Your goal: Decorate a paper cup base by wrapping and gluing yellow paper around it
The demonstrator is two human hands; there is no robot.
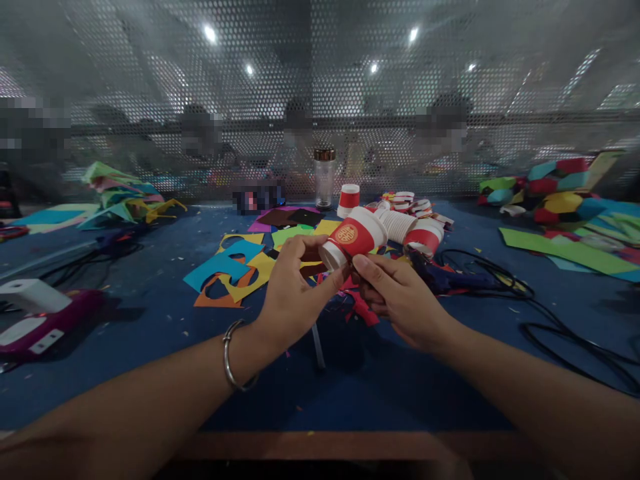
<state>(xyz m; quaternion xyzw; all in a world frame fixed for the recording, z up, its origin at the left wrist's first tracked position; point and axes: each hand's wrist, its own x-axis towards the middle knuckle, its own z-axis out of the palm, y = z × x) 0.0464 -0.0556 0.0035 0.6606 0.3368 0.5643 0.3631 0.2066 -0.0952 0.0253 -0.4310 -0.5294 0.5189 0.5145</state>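
Observation:
Both hands meet over the middle of the blue table (150,313). A red and white paper cup (353,238) with a gold emblem lies tilted on its side between them, base towards me. My left hand (295,287), with a metal bangle on the wrist, pinches the cup's base with thumb and fingers. My right hand (395,293) has its fingers curled and its thumb pressed at the base of the cup; red scraps (361,308) show under it. Behind the cup lies a row of stacked paper cups (410,230).
Cut coloured paper sheets (235,270) lie beyond my left hand. A clear jar (324,179) and an upright red cup (349,199) stand at the back. Black cables (505,280) run right. A purple and white device (40,313) sits left. Paper piles (560,193) fill both far corners before a mesh screen.

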